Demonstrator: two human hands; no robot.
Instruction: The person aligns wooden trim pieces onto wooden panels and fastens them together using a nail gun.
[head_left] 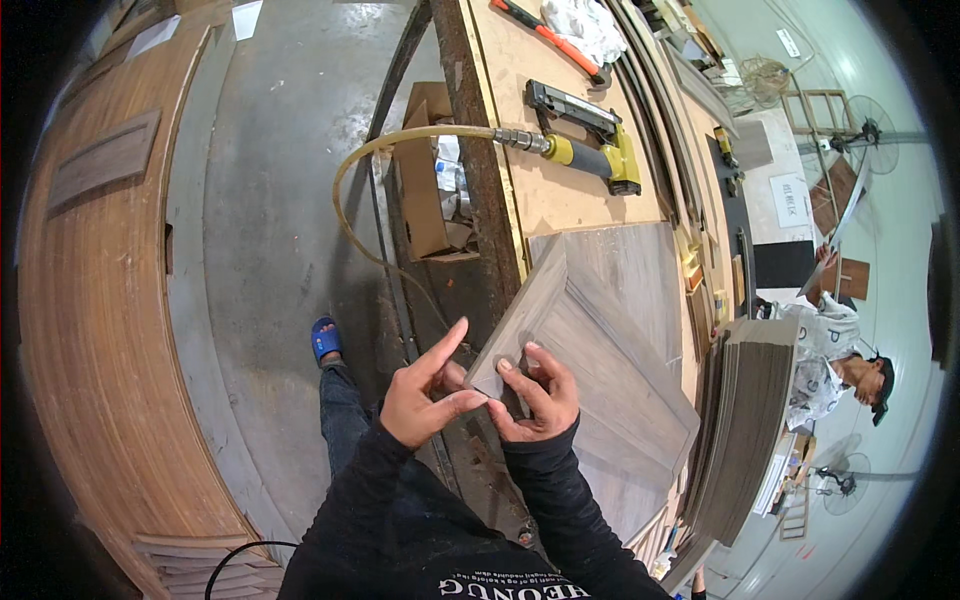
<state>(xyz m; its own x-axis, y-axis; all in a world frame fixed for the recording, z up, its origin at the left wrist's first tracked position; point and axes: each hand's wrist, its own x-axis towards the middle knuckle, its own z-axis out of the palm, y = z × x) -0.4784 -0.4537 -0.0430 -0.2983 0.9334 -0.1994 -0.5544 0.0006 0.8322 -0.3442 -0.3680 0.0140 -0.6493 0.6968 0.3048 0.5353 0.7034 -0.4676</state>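
A grey wood-grain cabinet door [610,350] with a raised frame lies at a slant on the workbench, its near corner jutting toward me. At that corner my left hand [425,395] has its index finger stretched out and its thumb apart, the thumb tip meeting the corner. The other left fingers are partly hidden along the door's edge. My right hand [540,395] grips the same corner, with bent fingertips on the frame's face and the thumb at the lower edge. Whether anything small sits between the two thumbs is hidden.
On the bench [510,60] lie a yellow-and-black nail gun [590,155] with its air hose [345,170], and an orange-handled hammer [555,42]. A stack of panels [745,430] stands to the right, near another person [835,360]. A cardboard box [420,200] is beneath the bench.
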